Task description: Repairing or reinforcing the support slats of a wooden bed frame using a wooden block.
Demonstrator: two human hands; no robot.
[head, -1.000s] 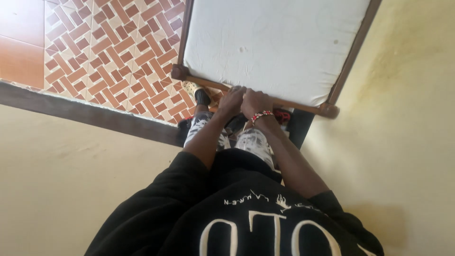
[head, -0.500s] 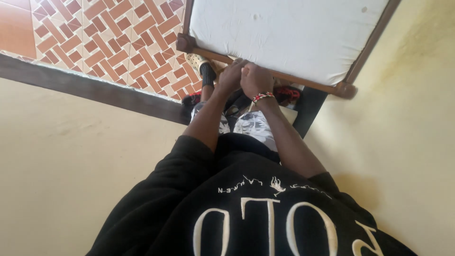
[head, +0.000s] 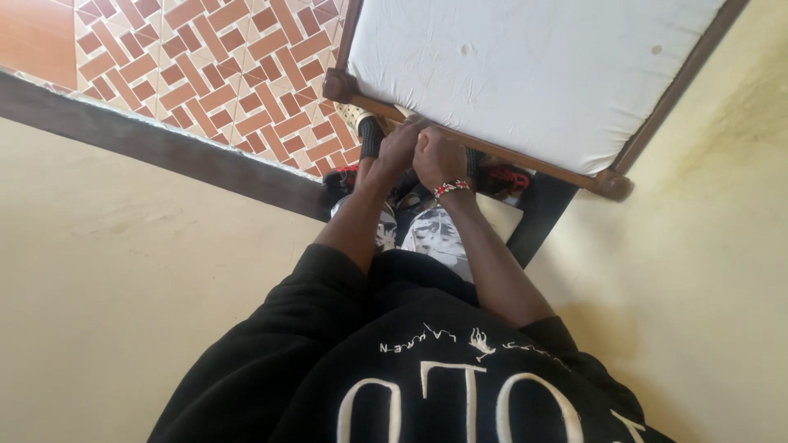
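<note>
A: Up top left, a tiled floor in a brown-and-cream basket-weave pattern, and a plain orange-brown patch in the far corner.

B: A dark skirting strip runs slantwise beneath it, meeting a cream wall that fills the left side.

A: On the right another wall, yellowish, with darker stains near the upper edge.

B: Low in the middle, a black sweatshirt with pale lettering, patterned grey-white trousers just above it, and red-and-black shoes by the floor.
</note>
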